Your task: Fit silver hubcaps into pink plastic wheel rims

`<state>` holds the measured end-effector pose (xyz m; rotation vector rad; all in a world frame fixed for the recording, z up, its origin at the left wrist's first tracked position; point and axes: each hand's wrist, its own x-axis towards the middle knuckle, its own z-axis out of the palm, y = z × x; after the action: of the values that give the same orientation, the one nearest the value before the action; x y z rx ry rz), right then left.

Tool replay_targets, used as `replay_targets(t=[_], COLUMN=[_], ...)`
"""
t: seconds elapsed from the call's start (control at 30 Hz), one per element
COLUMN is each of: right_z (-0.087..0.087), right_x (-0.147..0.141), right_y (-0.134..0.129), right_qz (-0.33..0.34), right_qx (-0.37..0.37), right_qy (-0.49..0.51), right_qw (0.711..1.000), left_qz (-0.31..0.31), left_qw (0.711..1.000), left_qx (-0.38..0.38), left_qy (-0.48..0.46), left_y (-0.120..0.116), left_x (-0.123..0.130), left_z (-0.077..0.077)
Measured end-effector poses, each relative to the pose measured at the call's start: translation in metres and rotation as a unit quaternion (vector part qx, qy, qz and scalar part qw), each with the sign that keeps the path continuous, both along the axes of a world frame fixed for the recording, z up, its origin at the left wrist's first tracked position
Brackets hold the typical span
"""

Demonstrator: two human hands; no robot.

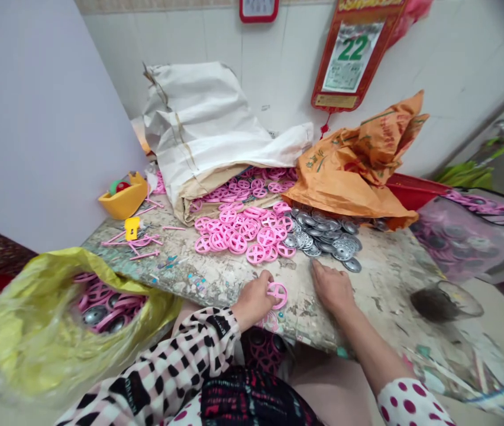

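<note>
Near the table's front edge, my left hand (256, 299) has its fingers closed on a pink ring with cross spokes (277, 294). To the right, my right hand (332, 286) lies low over the table, fingertips just in front of a heap of grey metal discs (323, 234); its fingers are together and pointing forward, and whether they press on a disc is hidden. A pile of pink spoked rings (238, 234) sits left of the discs, spilling from a white sack (216, 127). Behind the discs, an orange bag (345, 171) lies with its mouth over them.
Left on the table (229, 275) are a yellow tape dispenser (124, 198) and pink sticks (145, 241). A yellow bag (34, 319) of parts is at lower left. A glass jar (447, 300) lies right; beyond it hangs a clear bag (465, 236) of parts.
</note>
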<state>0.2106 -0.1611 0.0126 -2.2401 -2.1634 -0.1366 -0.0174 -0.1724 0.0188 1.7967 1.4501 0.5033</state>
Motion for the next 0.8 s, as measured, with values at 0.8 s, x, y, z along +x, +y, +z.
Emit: replay_targets(t=[0.8], right_z=[0.036], right_x=[-0.084], right_y=[-0.085], right_qz=[0.032], right_qx=[0.043], right_qy=[0.542], right_qw=[0.839], left_qz=[-0.004], left_qw=[0.846], left_qx=[-0.259], left_qy=[-0.466], left_y=[-0.042], left_x=[-0.001], left_z=[0.021])
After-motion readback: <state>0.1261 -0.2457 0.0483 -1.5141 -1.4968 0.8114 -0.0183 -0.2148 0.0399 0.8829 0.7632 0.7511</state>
